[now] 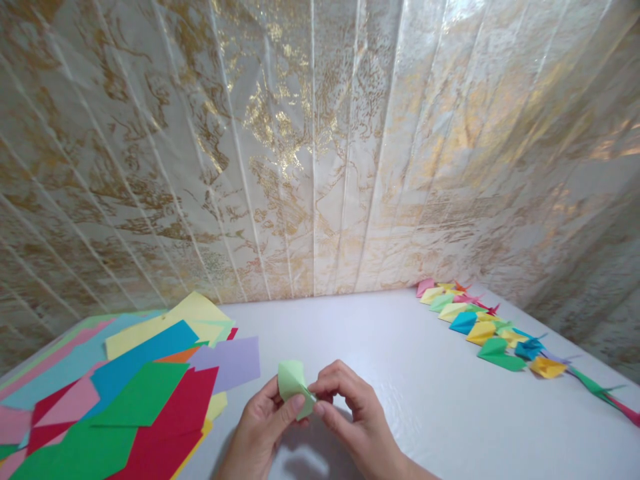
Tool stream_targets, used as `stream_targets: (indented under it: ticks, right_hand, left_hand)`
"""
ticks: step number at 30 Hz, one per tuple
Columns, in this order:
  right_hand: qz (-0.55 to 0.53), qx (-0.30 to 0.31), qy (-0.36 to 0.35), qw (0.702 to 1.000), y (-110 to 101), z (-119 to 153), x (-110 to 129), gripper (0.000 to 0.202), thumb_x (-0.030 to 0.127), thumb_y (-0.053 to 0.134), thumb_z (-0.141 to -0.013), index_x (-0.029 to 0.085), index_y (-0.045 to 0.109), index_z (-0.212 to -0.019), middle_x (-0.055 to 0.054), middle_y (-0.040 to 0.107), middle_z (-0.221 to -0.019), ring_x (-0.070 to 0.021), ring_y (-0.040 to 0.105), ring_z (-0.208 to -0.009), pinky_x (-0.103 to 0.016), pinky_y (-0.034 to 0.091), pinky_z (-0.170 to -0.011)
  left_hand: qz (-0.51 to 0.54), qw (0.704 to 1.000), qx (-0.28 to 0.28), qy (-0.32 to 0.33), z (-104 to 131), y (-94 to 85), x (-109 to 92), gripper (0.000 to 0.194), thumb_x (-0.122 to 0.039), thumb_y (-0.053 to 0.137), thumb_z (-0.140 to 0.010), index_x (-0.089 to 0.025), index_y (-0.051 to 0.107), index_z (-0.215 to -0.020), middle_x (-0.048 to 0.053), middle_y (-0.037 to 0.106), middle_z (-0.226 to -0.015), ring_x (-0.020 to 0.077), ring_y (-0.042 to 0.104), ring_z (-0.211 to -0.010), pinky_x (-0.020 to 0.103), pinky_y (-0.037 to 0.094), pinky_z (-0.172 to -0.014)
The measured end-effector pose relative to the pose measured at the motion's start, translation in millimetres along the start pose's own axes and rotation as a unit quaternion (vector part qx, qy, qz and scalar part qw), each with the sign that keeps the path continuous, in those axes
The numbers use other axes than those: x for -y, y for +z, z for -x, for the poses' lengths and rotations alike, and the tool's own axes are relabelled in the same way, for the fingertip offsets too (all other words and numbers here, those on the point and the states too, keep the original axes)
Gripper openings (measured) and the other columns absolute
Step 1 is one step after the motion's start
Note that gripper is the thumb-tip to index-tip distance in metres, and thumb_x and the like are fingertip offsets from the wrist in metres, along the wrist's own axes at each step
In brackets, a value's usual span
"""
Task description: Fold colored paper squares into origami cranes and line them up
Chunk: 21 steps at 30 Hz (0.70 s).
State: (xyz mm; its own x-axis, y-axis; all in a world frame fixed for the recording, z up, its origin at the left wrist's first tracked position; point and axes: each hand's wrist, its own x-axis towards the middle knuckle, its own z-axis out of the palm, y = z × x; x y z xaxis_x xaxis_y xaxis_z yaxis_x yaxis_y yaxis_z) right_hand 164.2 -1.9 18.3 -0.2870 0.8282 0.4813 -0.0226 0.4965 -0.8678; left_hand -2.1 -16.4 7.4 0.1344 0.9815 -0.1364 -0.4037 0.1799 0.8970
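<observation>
A small folded piece of light green paper (291,380) is held up over the white table, near its front. My left hand (270,420) grips it from the left, the thumb lying across its front and the fingers behind. On the right, my right hand (345,410) pinches the paper's lower right edge between thumb and index finger. A narrow fold shows at that edge. The fingertips behind the paper are partly hidden.
Coloured paper sheets, among them a green one (145,393) and a purple one (235,363), overlap on the left of the white table (340,327). Folded paper figures, including a green one (500,355), stand in rows at the right. A patterned curtain (300,167) hangs behind.
</observation>
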Motion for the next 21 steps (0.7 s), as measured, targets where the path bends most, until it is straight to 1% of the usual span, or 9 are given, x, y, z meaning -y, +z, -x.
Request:
stream_targets:
  ticks: [4, 9, 11, 12, 14, 15, 16, 18, 21]
  right_hand:
    - [-0.022, -0.007, 0.019, 1.0, 5, 1, 0, 0.009, 0.027, 0.071, -0.086, 0.02, 0.065, -0.085, 0.0, 0.058, -0.081, -0.0149, 0.055, -0.075, -0.026, 0.045, -0.069]
    - [-0.039, -0.015, 0.049, 0.998, 9, 3, -2, 0.014, 0.022, 0.065, -0.087, 0.02, 0.055, -0.077, -0.001, 0.056, -0.081, -0.0146, 0.054, -0.073, -0.026, 0.044, -0.066]
    - [-0.017, -0.027, 0.046, 0.998, 8, 1, -3, 0.017, 0.02, 0.063, -0.087, 0.02, 0.051, -0.074, 0.0, 0.055, -0.079, -0.014, 0.052, -0.071, -0.025, 0.043, -0.065]
    - [0.002, -0.036, 0.038, 0.999, 6, 0, -4, 0.018, 0.019, 0.062, -0.087, 0.02, 0.05, -0.073, 0.001, 0.054, -0.078, -0.0136, 0.051, -0.07, -0.025, 0.042, -0.063]
    - [0.059, -0.051, 0.004, 0.997, 2, -2, -6, 0.018, 0.015, 0.058, -0.087, 0.021, 0.047, -0.073, 0.002, 0.051, -0.076, -0.0131, 0.049, -0.068, -0.023, 0.039, -0.061]
    - [0.098, -0.054, -0.023, 0.993, 0, -4, -6, 0.018, 0.013, 0.057, -0.086, 0.021, 0.047, -0.074, 0.002, 0.051, -0.076, -0.0132, 0.049, -0.068, -0.024, 0.038, -0.061]
    - [0.143, -0.051, -0.056, 0.987, -2, -5, -7, 0.017, 0.011, 0.056, -0.086, 0.021, 0.047, -0.075, 0.001, 0.051, -0.077, -0.0136, 0.049, -0.069, -0.024, 0.037, -0.061]
    - [0.243, -0.036, -0.127, 0.961, -5, -7, -7, 0.016, 0.009, 0.054, -0.084, 0.021, 0.047, -0.077, 0.0, 0.054, -0.077, -0.015, 0.049, -0.071, -0.027, 0.035, -0.063]
    - [0.365, -0.015, -0.198, 0.909, -4, -8, -3, 0.014, 0.01, 0.053, -0.084, 0.021, 0.047, -0.077, 0.0, 0.056, -0.075, -0.0166, 0.047, -0.069, -0.03, 0.029, -0.064]
  left_hand:
    - [0.016, 1.0, -0.002, -0.006, -1, 4.9, 0, 0.039, -0.045, 0.087, -0.068, -0.018, 0.074, -0.092, 0.003, 0.069, -0.079, 0.0161, 0.058, -0.073, 0.027, 0.048, -0.073]
    - [0.03, 1.0, -0.001, -0.008, 1, 13.3, -5, 0.043, -0.044, 0.088, -0.065, -0.017, 0.073, -0.095, 0.005, 0.069, -0.084, 0.0208, 0.062, -0.083, 0.03, 0.049, -0.077]
    - [0.018, 1.0, -0.02, 0.007, 2, 14.2, -7, 0.045, -0.044, 0.088, -0.065, -0.018, 0.071, -0.098, 0.004, 0.069, -0.088, 0.0217, 0.062, -0.087, 0.03, 0.049, -0.078]
    - [0.002, 0.999, -0.048, 0.025, 3, 13.9, -7, 0.044, -0.044, 0.089, -0.064, -0.019, 0.069, -0.095, 0.003, 0.068, -0.087, 0.0209, 0.062, -0.086, 0.029, 0.049, -0.077]
    - [-0.046, 0.99, -0.114, 0.07, 4, 12.2, -6, 0.041, -0.048, 0.088, -0.064, -0.021, 0.063, -0.082, -0.002, 0.063, -0.079, 0.017, 0.058, -0.077, 0.024, 0.047, -0.072]
    - [-0.074, 0.984, -0.135, 0.085, 5, 11.6, -4, 0.042, -0.052, 0.087, -0.064, -0.021, 0.06, -0.075, -0.004, 0.058, -0.073, 0.015, 0.055, -0.07, 0.022, 0.045, -0.067]
    - [-0.101, 0.98, -0.141, 0.093, 5, 11.5, -2, 0.045, -0.056, 0.085, -0.065, -0.021, 0.057, -0.07, -0.005, 0.054, -0.067, 0.0134, 0.051, -0.064, 0.021, 0.042, -0.062]
    - [-0.133, 0.98, -0.118, 0.094, 7, 13.4, 3, 0.048, -0.063, 0.08, -0.067, -0.021, 0.058, -0.069, -0.005, 0.052, -0.064, 0.0129, 0.049, -0.06, 0.021, 0.04, -0.059]
    - [-0.136, 0.982, -0.094, 0.095, 10, 18.5, 8, 0.048, -0.065, 0.078, -0.068, -0.02, 0.064, -0.075, -0.001, 0.062, -0.069, 0.0162, 0.057, -0.066, 0.022, 0.043, -0.064]
